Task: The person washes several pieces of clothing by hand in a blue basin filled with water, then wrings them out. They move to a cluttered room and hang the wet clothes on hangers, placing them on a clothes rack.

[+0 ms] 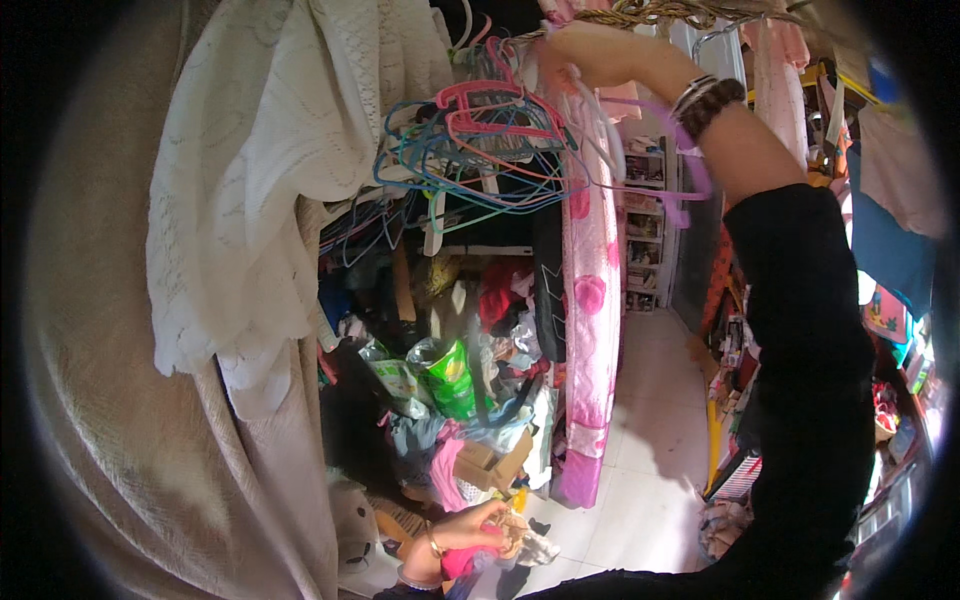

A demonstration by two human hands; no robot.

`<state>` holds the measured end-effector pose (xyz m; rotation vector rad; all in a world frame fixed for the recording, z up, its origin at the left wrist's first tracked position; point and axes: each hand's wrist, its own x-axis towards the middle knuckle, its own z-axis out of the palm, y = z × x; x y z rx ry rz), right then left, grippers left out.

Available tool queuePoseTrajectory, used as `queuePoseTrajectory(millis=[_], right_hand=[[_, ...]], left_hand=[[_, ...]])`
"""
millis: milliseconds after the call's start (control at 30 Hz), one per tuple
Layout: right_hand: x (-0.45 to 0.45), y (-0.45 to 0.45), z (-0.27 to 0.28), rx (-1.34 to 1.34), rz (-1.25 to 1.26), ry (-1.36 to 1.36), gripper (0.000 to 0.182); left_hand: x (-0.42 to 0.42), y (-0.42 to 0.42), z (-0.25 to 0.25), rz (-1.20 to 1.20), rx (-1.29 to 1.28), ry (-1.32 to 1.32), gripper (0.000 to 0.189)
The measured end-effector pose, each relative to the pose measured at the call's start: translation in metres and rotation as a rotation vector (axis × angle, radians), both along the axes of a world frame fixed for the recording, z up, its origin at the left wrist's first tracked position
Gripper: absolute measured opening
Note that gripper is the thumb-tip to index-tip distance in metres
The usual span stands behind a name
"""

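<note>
My left hand (476, 527), wearing a bangle, grips a bunch of pink, beige and grey-blue cloth (469, 561) low in the view. High up, my right hand (589, 52) is raised at a twisted rope (652, 13); its fingers are blurred, so their hold cannot be told. Just below it hang a blurred purple clothes hanger (694, 169) and a white hanger (611, 139). To their left, a cluster of blue, green and pink hangers (487, 161) hangs together. A pink hanger (480, 91) lies across its top.
White lacy fabric (247, 165) and a beige curtain (97, 337) hang at left. A pink-and-white patterned cloth (589, 330) hangs mid-view. Behind are a green bag (454, 382), a cardboard box (491, 461) and heaped clothes. Shelves (645, 225) stand beyond the tiled floor (652, 405).
</note>
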<state>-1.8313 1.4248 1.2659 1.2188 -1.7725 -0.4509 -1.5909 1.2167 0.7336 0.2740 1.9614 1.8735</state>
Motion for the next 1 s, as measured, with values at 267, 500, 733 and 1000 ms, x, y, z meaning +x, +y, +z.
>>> queuePoseTrajectory(millis=[267, 500, 733, 1000], right_hand=[[0.037, 0.033, 0.040, 0.183, -0.346, -0.437, 0.031], [0.020, -0.007, 0.039, 0.441, -0.372, -0.342, 0.021], [0.065, -0.026, -0.003, 0.272, -0.228, -0.106, 0.015], [0.183, -0.026, -0.157, -0.197, 0.119, 0.166, 0.015]], left_hand=[[-0.021, -0.012, -0.009, -0.080, -0.118, 0.094, 0.050], [-0.028, -0.022, -0.012, -0.125, -0.143, 0.105, 0.048], [-0.027, -0.018, -0.013, -0.153, -0.140, 0.053, 0.055], [-0.047, -0.005, -0.021, -0.246, -0.139, 0.082, 0.058]])
